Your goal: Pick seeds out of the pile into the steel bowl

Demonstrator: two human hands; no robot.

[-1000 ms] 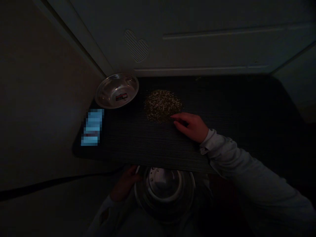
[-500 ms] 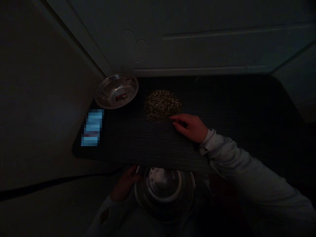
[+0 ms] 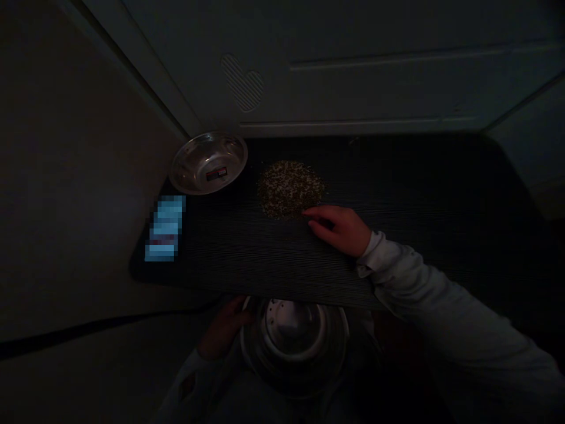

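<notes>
The scene is very dark. A heap of small pale grains (image 3: 290, 188) lies on a dark ribbed table (image 3: 397, 194). My right hand (image 3: 341, 228) rests on the table at the heap's near right edge, its fingers stretched toward the grains and touching them. Below the table's near edge my left hand (image 3: 223, 331) grips the rim of a steel bowl (image 3: 295, 341) with a few grains in it.
An empty shallow steel dish (image 3: 208, 162) with a small label sits at the table's far left corner. A blurred bluish packet (image 3: 165, 228) lies near the left edge. A pale panelled wall (image 3: 353, 70) stands behind the table.
My right hand has crept slightly left and up along the heap's edge. The left hand and bowl have stayed in place.
</notes>
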